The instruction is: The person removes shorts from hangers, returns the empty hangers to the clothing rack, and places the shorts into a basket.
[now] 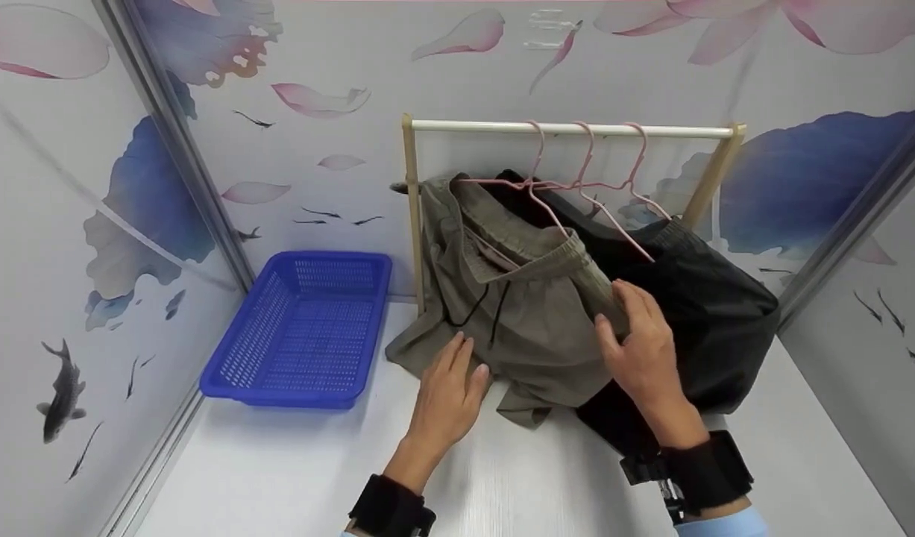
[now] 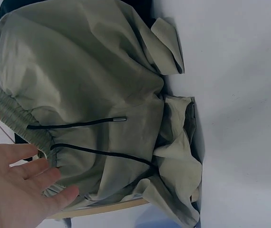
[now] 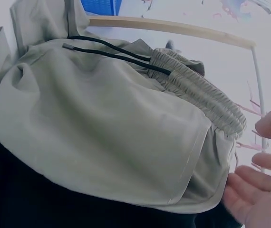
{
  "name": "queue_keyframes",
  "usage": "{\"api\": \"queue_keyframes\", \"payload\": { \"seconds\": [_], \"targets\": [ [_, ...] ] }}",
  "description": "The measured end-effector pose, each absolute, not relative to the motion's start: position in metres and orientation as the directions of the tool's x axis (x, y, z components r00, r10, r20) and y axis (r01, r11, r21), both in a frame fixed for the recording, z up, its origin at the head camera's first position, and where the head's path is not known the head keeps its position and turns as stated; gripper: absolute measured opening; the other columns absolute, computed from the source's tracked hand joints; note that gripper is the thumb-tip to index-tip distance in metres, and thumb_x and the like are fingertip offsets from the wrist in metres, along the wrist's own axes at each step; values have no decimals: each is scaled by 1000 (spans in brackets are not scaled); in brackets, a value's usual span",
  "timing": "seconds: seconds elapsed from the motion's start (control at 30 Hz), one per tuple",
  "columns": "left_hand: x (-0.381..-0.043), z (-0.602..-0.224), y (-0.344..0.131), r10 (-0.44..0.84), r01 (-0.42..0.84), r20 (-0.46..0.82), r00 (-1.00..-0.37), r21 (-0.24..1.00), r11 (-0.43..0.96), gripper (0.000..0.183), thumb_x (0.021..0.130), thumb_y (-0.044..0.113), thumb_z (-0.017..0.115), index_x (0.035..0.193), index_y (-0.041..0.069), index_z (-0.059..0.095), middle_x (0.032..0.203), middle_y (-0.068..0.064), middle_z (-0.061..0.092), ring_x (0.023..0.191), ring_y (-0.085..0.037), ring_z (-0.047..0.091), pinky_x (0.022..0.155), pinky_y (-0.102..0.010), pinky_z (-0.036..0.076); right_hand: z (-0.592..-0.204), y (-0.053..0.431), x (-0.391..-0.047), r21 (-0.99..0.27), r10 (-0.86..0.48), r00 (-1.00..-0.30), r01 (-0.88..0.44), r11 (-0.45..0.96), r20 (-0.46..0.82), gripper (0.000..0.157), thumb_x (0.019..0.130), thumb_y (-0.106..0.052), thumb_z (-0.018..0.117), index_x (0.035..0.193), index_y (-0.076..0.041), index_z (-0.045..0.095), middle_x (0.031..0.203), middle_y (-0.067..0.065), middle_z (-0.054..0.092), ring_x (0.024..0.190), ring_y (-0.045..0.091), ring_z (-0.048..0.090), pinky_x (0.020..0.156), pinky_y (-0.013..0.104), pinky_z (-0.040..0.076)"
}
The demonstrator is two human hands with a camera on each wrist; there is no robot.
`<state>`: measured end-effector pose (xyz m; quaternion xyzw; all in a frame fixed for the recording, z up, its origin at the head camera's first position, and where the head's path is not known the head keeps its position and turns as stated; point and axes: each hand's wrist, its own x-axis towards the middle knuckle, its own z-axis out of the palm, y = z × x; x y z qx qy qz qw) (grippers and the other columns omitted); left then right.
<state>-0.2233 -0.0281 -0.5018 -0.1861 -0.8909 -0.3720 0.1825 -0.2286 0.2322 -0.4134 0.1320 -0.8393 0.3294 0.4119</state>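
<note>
Khaki drawstring trousers (image 1: 532, 328) hang by their gathered waistband from a pink hanger (image 1: 550, 209), their legs bunched down on the table. Two black drawstring ends (image 2: 78, 124) dangle at the front. In front of the lower fabric, my left hand (image 1: 444, 399) is held with its fingers extended. My right hand (image 1: 645, 354) has its thumb and fingers spread, right at the trousers' right side. Neither hand grips anything. Behind and to the right hangs a black garment (image 1: 714, 321), partly covered by the khaki trousers.
A wooden rack with a white rail (image 1: 479, 127) carries several pink hangers. Left of it, a blue perforated plastic basket (image 1: 217, 380) stands on the white table (image 1: 278, 470). Printed panels (image 1: 338, 149) with petals and fish enclose the back and sides.
</note>
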Motion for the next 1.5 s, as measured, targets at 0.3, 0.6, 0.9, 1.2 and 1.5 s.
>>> {"api": "queue_keyframes", "payload": {
  "seconds": [0.3,0.6,0.9,1.2,1.5],
  "targets": [
    [-224,-504,-29,186,465,472,-862,588,662,52,111,30,47,147,-7,50,154,-26,46,141,-43,46,113,-61,38,-415,225,-236,-525,83,-735,-395,754,673,47,90,3,71,133,15,55,126,34,61,118,49,58,99,61,46],
    [-219,-508,-32,175,457,471,-865,594,662,51,110,27,48,146,-9,51,153,-26,46,140,-45,47,113,-61,38,-407,216,-248,-679,206,-881,-162,716,427,45,100,-13,62,138,10,52,132,31,57,119,47,57,101,60,44],
    [-218,-510,-37,159,438,461,-873,596,673,51,110,29,47,146,-7,52,153,-26,47,141,-44,47,112,-62,38,-402,206,-258,-689,292,-859,-93,719,420,34,105,-25,58,119,6,63,109,27,62,103,44,60,92,60,46],
    [-217,-510,-41,150,420,442,-884,613,669,53,110,31,47,148,-5,51,156,-24,46,143,-43,45,115,-60,36,-407,207,-260,-685,340,-799,-120,719,497,22,106,-18,57,90,-2,60,83,16,53,78,38,56,73,52,43],
    [-217,-513,-43,144,429,459,-876,608,668,51,110,27,48,147,-8,50,154,-27,46,141,-45,46,113,-63,37,-409,208,-262,-679,352,-732,-201,706,583,19,104,-13,61,93,0,68,80,18,57,74,36,58,71,50,43]
  ]
}}
